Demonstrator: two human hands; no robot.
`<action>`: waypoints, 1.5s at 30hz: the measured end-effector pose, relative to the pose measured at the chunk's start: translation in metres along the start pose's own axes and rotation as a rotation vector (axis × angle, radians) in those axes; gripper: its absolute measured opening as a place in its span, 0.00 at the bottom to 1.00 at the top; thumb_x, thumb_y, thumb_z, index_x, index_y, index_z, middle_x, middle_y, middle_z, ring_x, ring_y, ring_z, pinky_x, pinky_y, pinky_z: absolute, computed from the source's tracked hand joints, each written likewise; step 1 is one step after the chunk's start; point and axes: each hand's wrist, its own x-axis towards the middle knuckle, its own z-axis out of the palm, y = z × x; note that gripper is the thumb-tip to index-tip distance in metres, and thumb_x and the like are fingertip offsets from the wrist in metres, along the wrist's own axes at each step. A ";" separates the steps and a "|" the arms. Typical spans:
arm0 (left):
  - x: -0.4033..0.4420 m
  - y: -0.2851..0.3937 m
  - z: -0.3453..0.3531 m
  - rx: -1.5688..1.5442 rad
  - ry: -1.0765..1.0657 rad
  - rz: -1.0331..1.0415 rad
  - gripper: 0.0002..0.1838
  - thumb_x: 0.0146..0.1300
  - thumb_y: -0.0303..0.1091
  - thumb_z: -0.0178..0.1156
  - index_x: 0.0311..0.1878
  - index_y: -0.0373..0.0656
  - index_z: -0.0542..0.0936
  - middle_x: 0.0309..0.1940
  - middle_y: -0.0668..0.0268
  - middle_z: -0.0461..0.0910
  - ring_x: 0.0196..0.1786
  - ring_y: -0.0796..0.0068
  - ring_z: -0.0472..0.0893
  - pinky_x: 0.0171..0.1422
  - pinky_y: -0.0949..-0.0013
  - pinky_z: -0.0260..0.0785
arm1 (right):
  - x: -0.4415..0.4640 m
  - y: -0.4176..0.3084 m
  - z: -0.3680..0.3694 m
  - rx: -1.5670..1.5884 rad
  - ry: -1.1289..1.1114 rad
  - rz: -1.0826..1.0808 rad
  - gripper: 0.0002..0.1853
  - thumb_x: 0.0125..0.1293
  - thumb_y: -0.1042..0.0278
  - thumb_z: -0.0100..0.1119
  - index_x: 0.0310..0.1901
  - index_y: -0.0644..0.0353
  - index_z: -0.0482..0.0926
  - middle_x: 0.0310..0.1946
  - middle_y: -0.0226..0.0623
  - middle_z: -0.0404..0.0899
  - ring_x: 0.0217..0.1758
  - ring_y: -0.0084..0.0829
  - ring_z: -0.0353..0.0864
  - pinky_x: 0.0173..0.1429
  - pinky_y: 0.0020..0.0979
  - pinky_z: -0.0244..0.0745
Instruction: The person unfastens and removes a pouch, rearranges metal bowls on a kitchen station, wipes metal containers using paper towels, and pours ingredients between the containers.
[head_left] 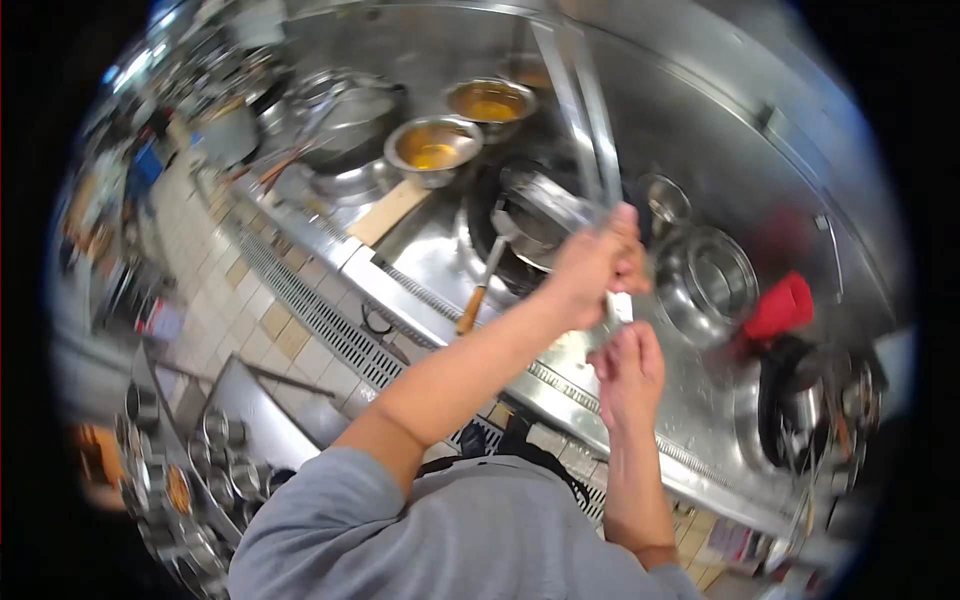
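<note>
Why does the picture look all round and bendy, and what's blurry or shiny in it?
In the head view: black corners and a curved steel wall, probably from a very round lens; long silver bars smeared, maybe by movement; bright, bluish glare from the lights at upper left; a fuzzy red reflection above the red container.

Commercial kitchen: steel cooking counter [410, 250], metal bowls [433, 146], stacked pots [215, 450], tiled floor [225, 290] with drain grate [310, 305].
</note>
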 end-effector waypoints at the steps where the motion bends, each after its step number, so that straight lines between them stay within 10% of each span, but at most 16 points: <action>1: 0.008 -0.006 -0.014 -0.142 -0.106 -0.042 0.22 0.74 0.56 0.58 0.29 0.52 0.70 0.17 0.76 0.62 0.17 0.83 0.60 0.31 0.68 0.68 | -0.011 0.004 -0.001 -0.043 0.006 -0.017 0.06 0.78 0.65 0.55 0.43 0.57 0.73 0.29 0.23 0.65 0.26 0.17 0.61 0.32 0.24 0.68; 4: 0.044 -0.045 -0.048 -0.513 -0.050 -0.114 0.10 0.70 0.39 0.59 0.30 0.52 0.75 0.16 0.72 0.67 0.15 0.75 0.67 0.24 0.67 0.65 | -0.033 -0.011 -0.006 0.007 0.005 0.170 0.07 0.75 0.63 0.58 0.41 0.54 0.74 0.28 0.24 0.70 0.25 0.19 0.67 0.35 0.30 0.73; 8: 0.061 -0.070 -0.070 -0.213 0.198 -0.195 0.10 0.66 0.35 0.57 0.36 0.35 0.78 0.21 0.55 0.79 0.20 0.58 0.79 0.22 0.56 0.73 | 0.031 0.005 -0.051 0.310 -0.182 0.337 0.08 0.75 0.66 0.55 0.44 0.62 0.75 0.50 0.44 0.81 0.50 0.33 0.82 0.51 0.37 0.83; 15: 0.055 -0.108 -0.098 0.475 0.514 0.148 0.11 0.63 0.36 0.59 0.40 0.37 0.81 0.26 0.58 0.82 0.26 0.64 0.81 0.27 0.61 0.72 | 0.194 0.081 -0.141 0.209 -0.326 0.454 0.18 0.79 0.59 0.50 0.59 0.65 0.72 0.64 0.46 0.75 0.57 0.36 0.79 0.61 0.33 0.77; 18: -0.053 -0.118 -0.108 0.317 0.236 0.202 0.13 0.66 0.40 0.61 0.46 0.42 0.83 0.32 0.62 0.82 0.37 0.68 0.83 0.34 0.64 0.74 | 0.140 0.061 -0.124 -0.200 -0.332 0.590 0.23 0.76 0.49 0.55 0.61 0.57 0.74 0.59 0.35 0.77 0.60 0.32 0.77 0.60 0.32 0.73; 21: -0.209 -0.157 -0.120 0.151 0.214 0.073 0.18 0.67 0.49 0.63 0.52 0.47 0.83 0.41 0.66 0.83 0.40 0.71 0.83 0.42 0.65 0.77 | 0.080 0.047 -0.149 -0.537 -0.167 0.396 0.25 0.72 0.40 0.57 0.59 0.52 0.76 0.49 0.28 0.75 0.41 0.24 0.75 0.40 0.28 0.68; 23: -0.311 -0.190 -0.108 -0.004 0.458 -0.014 0.20 0.68 0.54 0.59 0.52 0.51 0.83 0.42 0.69 0.83 0.43 0.74 0.82 0.45 0.69 0.74 | 0.063 0.042 -0.178 -0.454 -0.303 0.347 0.19 0.74 0.44 0.56 0.48 0.53 0.76 0.36 0.26 0.73 0.33 0.22 0.72 0.34 0.25 0.65; 27: -0.483 -0.262 -0.095 -0.325 0.935 0.234 0.24 0.73 0.60 0.52 0.48 0.48 0.81 0.46 0.66 0.84 0.44 0.74 0.82 0.53 0.68 0.76 | -0.046 0.021 -0.075 -0.243 -0.659 0.503 0.12 0.77 0.56 0.54 0.40 0.54 0.74 0.29 0.27 0.70 0.30 0.21 0.70 0.31 0.23 0.65; 30: -0.564 -0.295 -0.087 -0.385 1.470 0.573 0.25 0.75 0.62 0.49 0.40 0.49 0.78 0.16 0.76 0.66 0.17 0.82 0.64 0.24 0.74 0.58 | -0.086 0.066 0.013 -0.236 -1.061 0.604 0.14 0.79 0.60 0.51 0.37 0.59 0.73 0.28 0.30 0.69 0.29 0.22 0.69 0.32 0.25 0.67; 37: -0.659 -0.285 -0.064 -0.359 1.768 1.484 0.24 0.76 0.62 0.45 0.43 0.49 0.74 0.11 0.78 0.50 0.13 0.83 0.48 0.20 0.72 0.41 | -0.147 0.181 0.261 -0.081 -1.771 0.612 0.15 0.82 0.60 0.45 0.44 0.62 0.76 0.20 0.27 0.65 0.23 0.21 0.66 0.28 0.23 0.64; 40: -0.662 -0.268 -0.067 -0.328 1.826 1.507 0.25 0.77 0.62 0.43 0.47 0.48 0.73 0.11 0.78 0.50 0.13 0.84 0.48 0.20 0.72 0.40 | -0.179 0.250 0.312 -0.397 -1.835 0.440 0.13 0.81 0.63 0.48 0.56 0.60 0.77 0.22 0.24 0.67 0.23 0.16 0.67 0.27 0.23 0.66; 45: -0.645 -0.222 -0.083 -0.173 2.207 1.388 0.05 0.75 0.34 0.58 0.48 0.46 0.74 0.20 0.80 0.63 0.19 0.89 0.58 0.23 0.75 0.50 | -0.165 0.409 0.326 -0.759 -1.898 0.430 0.12 0.78 0.61 0.52 0.45 0.59 0.82 0.25 0.26 0.74 0.26 0.22 0.74 0.31 0.28 0.71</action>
